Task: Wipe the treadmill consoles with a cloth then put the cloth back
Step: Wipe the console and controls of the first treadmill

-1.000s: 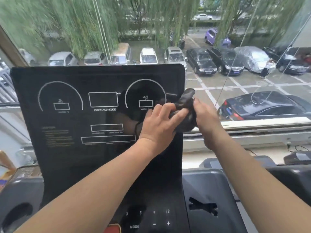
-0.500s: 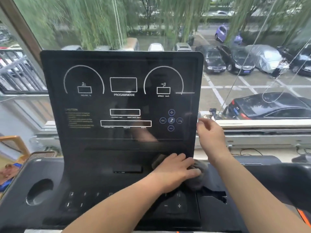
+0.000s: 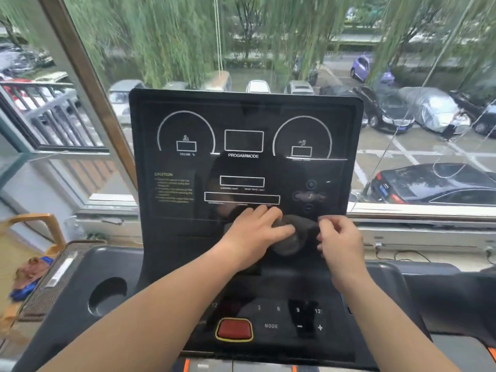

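Observation:
The black treadmill console (image 3: 241, 116) stands upright in front of me, with white dials and boxes printed on its screen. A dark grey cloth (image 3: 294, 238) lies bunched against the lower part of the screen. My left hand (image 3: 255, 232) lies over the cloth's left side, fingers curled on it and thumb stretched across it. My right hand (image 3: 339, 238) is at the cloth's right end with curled fingers, and its fingertips pinch the cloth's edge.
Below the screen is a keypad with a red stop button (image 3: 234, 328) and MODE, minus and plus keys. A round cup holder (image 3: 107, 295) sits at the left. A window behind shows parked cars. A wooden chair (image 3: 35, 224) with clothes stands at far left.
My left hand has carried the cloth up from the deck below the screen onto the lower screen. My right hand has left the console's right edge and come to the cloth.

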The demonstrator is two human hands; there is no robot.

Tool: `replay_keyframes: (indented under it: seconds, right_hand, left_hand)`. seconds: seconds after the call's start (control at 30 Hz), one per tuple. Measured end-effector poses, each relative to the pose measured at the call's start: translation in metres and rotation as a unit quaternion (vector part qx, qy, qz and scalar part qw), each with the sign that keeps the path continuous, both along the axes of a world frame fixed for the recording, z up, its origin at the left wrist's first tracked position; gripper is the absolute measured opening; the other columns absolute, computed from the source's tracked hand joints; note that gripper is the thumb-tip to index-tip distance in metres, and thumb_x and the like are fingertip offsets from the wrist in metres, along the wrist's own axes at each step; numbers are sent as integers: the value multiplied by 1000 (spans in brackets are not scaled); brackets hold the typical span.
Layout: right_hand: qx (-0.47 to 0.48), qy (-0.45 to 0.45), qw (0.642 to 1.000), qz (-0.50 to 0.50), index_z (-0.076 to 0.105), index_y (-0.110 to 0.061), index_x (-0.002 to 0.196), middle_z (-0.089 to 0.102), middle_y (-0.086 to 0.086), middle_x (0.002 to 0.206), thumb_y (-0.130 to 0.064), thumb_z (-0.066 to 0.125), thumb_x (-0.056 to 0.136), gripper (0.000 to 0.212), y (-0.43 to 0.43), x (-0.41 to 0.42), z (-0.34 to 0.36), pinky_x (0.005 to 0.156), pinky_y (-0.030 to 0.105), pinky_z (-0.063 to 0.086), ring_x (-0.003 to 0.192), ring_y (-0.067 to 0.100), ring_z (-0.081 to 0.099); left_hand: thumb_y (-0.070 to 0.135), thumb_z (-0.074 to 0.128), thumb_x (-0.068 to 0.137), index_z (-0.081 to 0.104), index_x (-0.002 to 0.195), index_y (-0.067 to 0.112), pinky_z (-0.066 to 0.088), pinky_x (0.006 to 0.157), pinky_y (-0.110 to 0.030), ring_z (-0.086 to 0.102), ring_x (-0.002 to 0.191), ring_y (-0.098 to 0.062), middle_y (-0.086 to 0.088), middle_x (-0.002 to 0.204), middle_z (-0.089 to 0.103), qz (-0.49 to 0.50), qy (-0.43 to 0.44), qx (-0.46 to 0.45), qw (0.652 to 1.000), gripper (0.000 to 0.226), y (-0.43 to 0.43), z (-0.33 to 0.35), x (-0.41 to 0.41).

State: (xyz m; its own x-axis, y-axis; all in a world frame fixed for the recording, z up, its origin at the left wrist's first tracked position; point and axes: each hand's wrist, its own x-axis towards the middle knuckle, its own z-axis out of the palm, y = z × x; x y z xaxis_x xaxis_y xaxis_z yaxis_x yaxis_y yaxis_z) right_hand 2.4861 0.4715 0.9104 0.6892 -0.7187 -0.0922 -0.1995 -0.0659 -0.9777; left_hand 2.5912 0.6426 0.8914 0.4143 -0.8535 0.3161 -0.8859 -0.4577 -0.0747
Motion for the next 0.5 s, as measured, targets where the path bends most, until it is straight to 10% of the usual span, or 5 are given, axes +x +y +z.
replay_keyframes:
  seconds: [0.13,0.5]
  right_hand:
    - [9,19,998,54,70,-16,94,62,4,69,-13,57,100,15,36,7,1,46,20,43,58,16,54]
    - [50,87,994,47,70,-16,99,65,8,73,-11,53,101,18,118,20,-26,54,27,46,61,19,57]
  left_hand:
    - [-3,68,67,64,123,30,41,65,-38,53,86,-28,-4,112,58,41,11,-13,999,65,42,-4,6]
    - [4,77,57,71,111,30,44,70,-41,52,88,-31,-3,105,54,155,49,-16,987,60,159,-14,34]
